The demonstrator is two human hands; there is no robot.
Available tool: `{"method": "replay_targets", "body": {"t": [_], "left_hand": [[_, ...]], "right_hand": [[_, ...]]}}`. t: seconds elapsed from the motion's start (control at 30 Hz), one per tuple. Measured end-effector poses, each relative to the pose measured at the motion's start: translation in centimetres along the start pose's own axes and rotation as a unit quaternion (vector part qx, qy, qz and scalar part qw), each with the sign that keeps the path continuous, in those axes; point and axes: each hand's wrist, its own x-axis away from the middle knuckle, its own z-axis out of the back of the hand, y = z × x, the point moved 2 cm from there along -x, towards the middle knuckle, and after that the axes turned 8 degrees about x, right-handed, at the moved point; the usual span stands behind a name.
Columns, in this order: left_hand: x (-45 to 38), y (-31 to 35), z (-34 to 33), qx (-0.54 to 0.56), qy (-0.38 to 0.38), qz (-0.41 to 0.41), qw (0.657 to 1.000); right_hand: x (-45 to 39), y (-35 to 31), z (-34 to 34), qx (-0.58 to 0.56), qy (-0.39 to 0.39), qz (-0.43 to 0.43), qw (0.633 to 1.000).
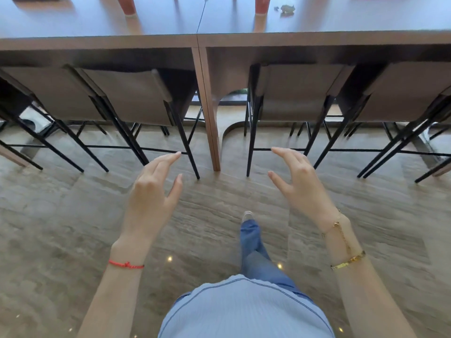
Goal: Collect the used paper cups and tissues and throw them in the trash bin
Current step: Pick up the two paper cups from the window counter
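Two red paper cups stand on the long table, one (127, 5) at the far left and one (262, 4) at the far right, both cut off by the top edge of the view. A small crumpled tissue (287, 9) lies on the tabletop just right of the right cup. My left hand (153, 191) and my right hand (300, 181) are raised over the floor in front of me, fingers spread and relaxed, holding nothing. Both hands are well short of the table. No trash bin is in view.
Two tables (146, 42) meet at a wooden leg (210, 118) straight ahead. Several brown stools with black legs (136, 98) (297, 93) are tucked under them. Polished stone floor (73, 228) lies between me and the stools. My leg (251, 240) steps forward.
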Motion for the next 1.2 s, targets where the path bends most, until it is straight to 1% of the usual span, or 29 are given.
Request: {"method": "replay_targets", "body": {"t": [0.17,0.43,0.57,0.83,1.2], "left_hand": [[-10.5,-0.4,-3.9,0.01,0.007,0.004,1.0],[-27.5,0.3,-7.7,0.015,0.051,-0.02,0.998],[-34.2,0.2,-9.5,0.01,0.047,-0.025,0.999],[-45.7,-1.8,-12.9,0.014,0.028,-0.029,0.999],[-61.5,-5.8,-16.9,0.012,-0.006,-0.069,0.998]], "right_hand": [[-10.7,3.7,0.7,-0.001,0.003,0.013,1.0],[-28.8,8.6,4.6,0.018,0.046,0.049,0.998],[-35.7,10.4,5.7,0.021,0.049,0.056,0.997],[-46.0,14.2,5.4,0.025,0.068,0.023,0.997],[-62.3,18.8,5.6,0.082,0.157,-0.042,0.983]]}}
